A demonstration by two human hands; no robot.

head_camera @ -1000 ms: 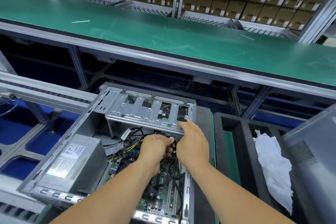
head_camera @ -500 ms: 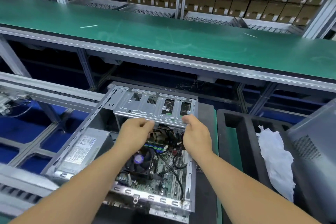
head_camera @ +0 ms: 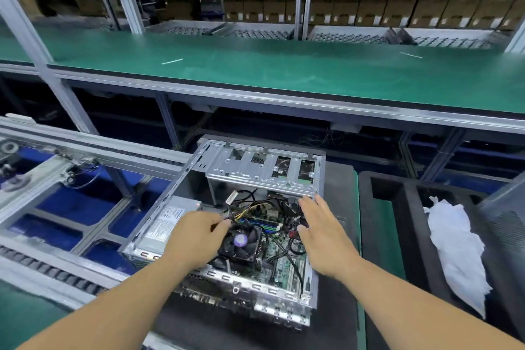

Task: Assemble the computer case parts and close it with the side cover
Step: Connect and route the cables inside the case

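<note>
Now both hands (head_camera: 324,239) off drive cage (head_camera: 264,170), hovering over motherboard (head_camera: 272,247)

One open computer case (head_camera: 227,224) sits at six o'clock with one cooling fan (head_camera: 240,241) and one power supply (head_camera: 167,224) inside, two hands, left (head_camera: 196,239) and right (head_camera: 326,239), over it, and one white cloth (head_camera: 454,253) at four o'clock.

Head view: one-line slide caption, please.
Both hands, left hand and right hand, hover over the open computer case below its drive cage.
</note>
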